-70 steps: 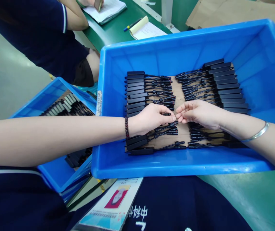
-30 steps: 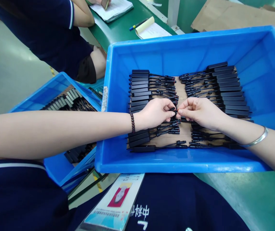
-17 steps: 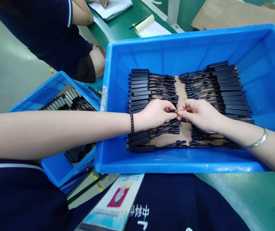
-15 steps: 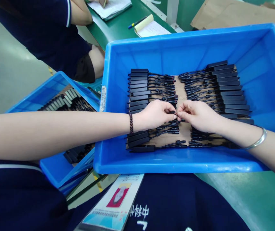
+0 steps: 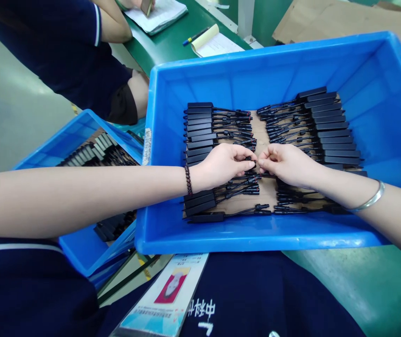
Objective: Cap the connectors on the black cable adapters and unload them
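My left hand (image 5: 223, 164) is over the left row of black modules (image 5: 200, 125), thumb and fingers pinching a small black cable connector (image 5: 254, 164). Close beside it, fingertips almost touching, my right hand (image 5: 287, 164) is closed in a pinch at the inner side of the right row of black modules (image 5: 335, 133). What sits between the right fingertips is too small to make out. Each module is a slim black block with short cables, and the cable ends of both rows face the middle. Brown cardboard (image 5: 261, 128) lies beneath them in a blue bin (image 5: 263, 243).
Another blue bin (image 5: 76, 255) with more modules stands lower left. Beyond it sits a co-worker in a dark shirt (image 5: 63, 51), at a green table (image 5: 172, 47) with a notepad (image 5: 217, 43) and a pen (image 5: 195, 36). Cardboard sheets (image 5: 333, 21) lie at the upper right.
The camera view has shifted slightly. Both hands stay at nearly the same spot over the bin, still pinching, with the right fingers drawn slightly more together.
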Demonstrator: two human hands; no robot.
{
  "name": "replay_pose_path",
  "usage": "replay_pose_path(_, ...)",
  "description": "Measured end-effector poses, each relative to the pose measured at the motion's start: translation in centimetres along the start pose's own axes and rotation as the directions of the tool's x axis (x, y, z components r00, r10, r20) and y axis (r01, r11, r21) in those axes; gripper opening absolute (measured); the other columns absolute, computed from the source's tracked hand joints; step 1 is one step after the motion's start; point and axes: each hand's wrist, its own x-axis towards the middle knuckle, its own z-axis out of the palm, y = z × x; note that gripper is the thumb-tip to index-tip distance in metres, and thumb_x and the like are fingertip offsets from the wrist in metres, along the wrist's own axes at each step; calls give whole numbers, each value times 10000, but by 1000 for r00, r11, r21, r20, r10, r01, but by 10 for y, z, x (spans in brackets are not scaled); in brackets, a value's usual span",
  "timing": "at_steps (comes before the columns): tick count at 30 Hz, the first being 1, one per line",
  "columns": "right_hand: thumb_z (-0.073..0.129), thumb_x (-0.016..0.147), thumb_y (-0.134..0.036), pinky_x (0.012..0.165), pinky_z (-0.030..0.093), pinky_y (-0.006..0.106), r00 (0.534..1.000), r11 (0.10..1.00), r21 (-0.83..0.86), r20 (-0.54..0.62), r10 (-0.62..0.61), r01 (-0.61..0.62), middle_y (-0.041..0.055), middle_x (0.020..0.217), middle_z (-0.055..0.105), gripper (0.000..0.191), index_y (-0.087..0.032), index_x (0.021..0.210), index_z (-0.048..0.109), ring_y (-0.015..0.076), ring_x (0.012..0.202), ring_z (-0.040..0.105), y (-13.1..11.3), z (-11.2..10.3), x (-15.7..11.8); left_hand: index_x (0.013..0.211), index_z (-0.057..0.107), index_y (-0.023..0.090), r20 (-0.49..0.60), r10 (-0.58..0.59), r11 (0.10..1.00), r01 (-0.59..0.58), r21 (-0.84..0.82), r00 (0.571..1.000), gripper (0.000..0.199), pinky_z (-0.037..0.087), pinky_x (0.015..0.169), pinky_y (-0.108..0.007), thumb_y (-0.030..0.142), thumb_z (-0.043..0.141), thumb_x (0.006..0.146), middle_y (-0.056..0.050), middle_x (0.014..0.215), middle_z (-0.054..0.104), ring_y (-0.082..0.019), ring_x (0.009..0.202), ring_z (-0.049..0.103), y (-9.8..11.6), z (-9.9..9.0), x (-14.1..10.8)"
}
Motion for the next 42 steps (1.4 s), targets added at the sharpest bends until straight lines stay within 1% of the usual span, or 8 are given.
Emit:
replay_pose_path(4,576,779,-247,544,344,226,995,998,61,-99,21,-15,-4,678,598,77,-173,760,584,95,573,477,4,-3,2,874,674,133,28,16,998,-18,60,999,162,412,521,-173,247,626,769,-19,672,630,-83,582,559,-3,-2,2)
replay_pose_path(9,601,775,-263,543,364,223,998,974,223,-60,-21,34,-4,681,577,79,-186,784,584,97,581,471,5,-2,2,925,641,133,14,-39,999,39,31,999,158,480,620,-188,113,588,777,-22,764,655,-79,637,606,-6,1,5)
replay_pose_path(13,608,771,-262,569,385,228,997,959,273,-31,-67,72,4,709,599,92,-183,818,609,101,599,495,2,0,1,907,598,136,0,-59,998,59,-35,998,122,513,660,-208,92,573,796,-10,751,638,-75,632,620,-8,2,6)
replay_pose_path(16,608,768,-283,568,384,229,995,967,235,-42,-94,101,7,709,608,127,-173,829,628,101,602,504,0,2,0,853,566,136,-8,-63,996,62,-70,998,98,529,656,-220,76,594,779,-13,755,639,-78,629,622,-9,1,7)
replay_pose_path(22,641,730,-285,603,402,234,991,989,101,-91,-96,105,8,702,635,127,-165,770,634,111,621,547,2,2,1,853,576,137,-10,-62,998,62,-27,998,74,541,652,-236,103,599,791,-22,753,648,-88,625,630,-8,1,6)
replay_pose_path(27,649,731,-319,596,392,240,993,995,40,-79,-86,89,4,683,637,149,-170,732,639,115,611,548,1,0,1,854,603,130,-11,-60,998,60,-5,998,74,537,640,-230,187,611,806,-45,778,662,-99,637,637,-8,1,5)
replay_pose_path(37,595,725,-231,592,363,221,996,993,-76,20,-88,90,-22,657,621,98,-164,739,665,93,588,515,-6,-3,-1,847,657,140,55,-15,976,2,218,998,137,485,601,-199,231,576,786,-26,718,671,-106,623,621,-3,-1,0)
replay_pose_path(42,566,725,-197,574,343,211,994,991,-112,96,-59,70,-21,631,597,106,-141,732,657,83,585,490,-4,-1,0,857,683,158,135,-12,945,-33,324,991,177,459,603,-198,274,573,782,-10,737,679,-108,635,599,1,-1,-2)
